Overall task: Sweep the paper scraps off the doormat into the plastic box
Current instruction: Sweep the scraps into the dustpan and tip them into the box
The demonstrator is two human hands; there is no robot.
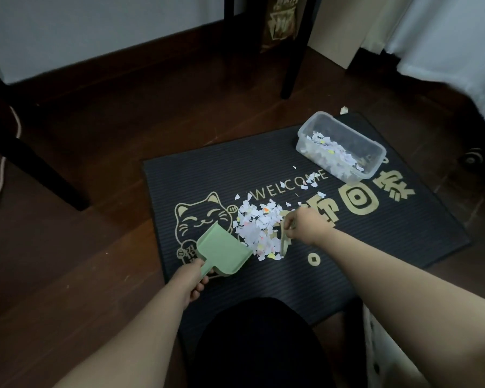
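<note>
A black doormat (347, 247) with a gold cat and "WELCOME" lies on the wooden floor. A heap of white and coloured paper scraps (259, 229) sits at its middle, with a few loose scraps (310, 182) trailing toward the far right. A clear plastic box (371, 148) with scraps inside stands on the mat's far right corner. My left hand (192, 281) grips the handle of a green dustpan (221, 252) whose mouth touches the heap's left side. My right hand (305, 226) holds a small brush (284, 243) against the heap's right side.
Black chair or table legs (293, 51) stand beyond the mat and at the far left (39, 169). A white cord (0, 175) runs along the left floor. White fabric (459, 51) hangs at the right. A single scrap (344, 110) lies on the floor behind the box. My dark-clothed knee (258, 345) is at the bottom.
</note>
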